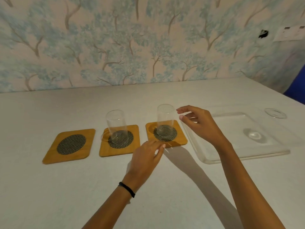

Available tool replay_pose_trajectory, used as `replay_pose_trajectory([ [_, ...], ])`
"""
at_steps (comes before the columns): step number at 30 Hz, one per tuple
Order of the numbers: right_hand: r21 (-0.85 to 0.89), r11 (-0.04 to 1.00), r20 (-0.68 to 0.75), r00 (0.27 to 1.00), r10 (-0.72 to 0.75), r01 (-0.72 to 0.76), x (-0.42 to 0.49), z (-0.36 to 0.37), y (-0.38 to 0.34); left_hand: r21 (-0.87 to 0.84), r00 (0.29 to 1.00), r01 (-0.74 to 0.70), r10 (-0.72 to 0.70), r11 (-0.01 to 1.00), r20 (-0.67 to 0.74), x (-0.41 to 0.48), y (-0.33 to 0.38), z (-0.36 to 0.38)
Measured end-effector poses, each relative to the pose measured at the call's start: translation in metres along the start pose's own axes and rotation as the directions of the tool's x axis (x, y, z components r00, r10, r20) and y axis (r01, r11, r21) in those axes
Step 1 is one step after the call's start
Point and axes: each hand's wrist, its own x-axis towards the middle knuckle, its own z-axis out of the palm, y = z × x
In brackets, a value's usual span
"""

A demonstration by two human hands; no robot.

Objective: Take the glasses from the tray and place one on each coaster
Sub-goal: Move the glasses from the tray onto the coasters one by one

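Three wooden coasters with dark mesh centres lie in a row on the white table. The left coaster (69, 146) is bare. A clear glass (116, 126) stands on the middle coaster (119, 142), and another clear glass (165, 119) stands on the right coaster (166, 133). My right hand (198, 124) hovers just right of that glass, fingers apart, not touching it. My left hand (146, 156) rests at the front edge of the right coaster, fingers loose, holding nothing. On the clear tray (244, 154) to the right, one more glass (264, 126) stands, hard to make out.
The tray's front edge runs close to my right forearm. A patterned wall stands behind the table. Something blue (297, 86) shows at the far right edge.
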Motion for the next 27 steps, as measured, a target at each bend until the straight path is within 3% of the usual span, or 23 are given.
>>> replay_pose_trajectory([
  [9,-0.047,0.998,-0.269,0.963,0.031,-0.045,-0.039,-0.091,0.045,-0.139,0.991,-0.087,0.100,0.986,0.090,0.051,0.062,0.066],
  [17,-0.200,0.976,-0.403,0.915,-0.004,-0.083,-0.061,-0.157,0.101,-0.066,0.960,0.144,-0.123,0.987,0.250,0.084,0.095,0.107],
  [23,-0.248,0.965,-0.543,0.837,-0.061,-0.090,-0.055,-0.182,0.141,-0.069,0.948,0.193,-0.167,0.979,0.272,0.089,0.091,0.118],
  [27,-0.268,0.951,-0.561,0.828,-0.023,-0.155,-0.048,-0.190,0.164,-0.081,0.951,0.193,-0.166,0.978,0.260,0.085,0.088,0.122],
])
